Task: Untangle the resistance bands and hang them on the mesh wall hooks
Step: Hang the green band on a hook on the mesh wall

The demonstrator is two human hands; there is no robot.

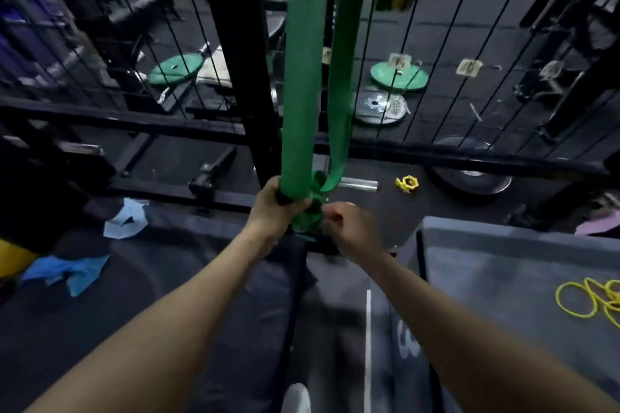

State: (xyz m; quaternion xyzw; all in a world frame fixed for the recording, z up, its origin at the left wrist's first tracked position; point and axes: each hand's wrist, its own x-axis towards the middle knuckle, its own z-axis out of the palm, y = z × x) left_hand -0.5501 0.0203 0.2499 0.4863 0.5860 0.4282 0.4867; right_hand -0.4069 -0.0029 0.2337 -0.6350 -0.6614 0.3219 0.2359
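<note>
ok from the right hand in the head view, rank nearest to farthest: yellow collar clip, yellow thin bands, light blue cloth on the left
From the right hand:
1. Yellow collar clip, on the floor just up and right of it.
2. Light blue cloth, on the floor far left.
3. Yellow thin bands, on the grey platform at the far right edge.

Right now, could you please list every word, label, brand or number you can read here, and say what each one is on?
No text can be read for certain.
Silver metal weight plate: raised lettering on its face, too blurred to read.
Pale square tags on the black wire mesh wall: marks too small to read.
Grey padded box: a pale printed mark at its near corner, blurred and cut off.
Wide green resistance band: no print visible.
</note>
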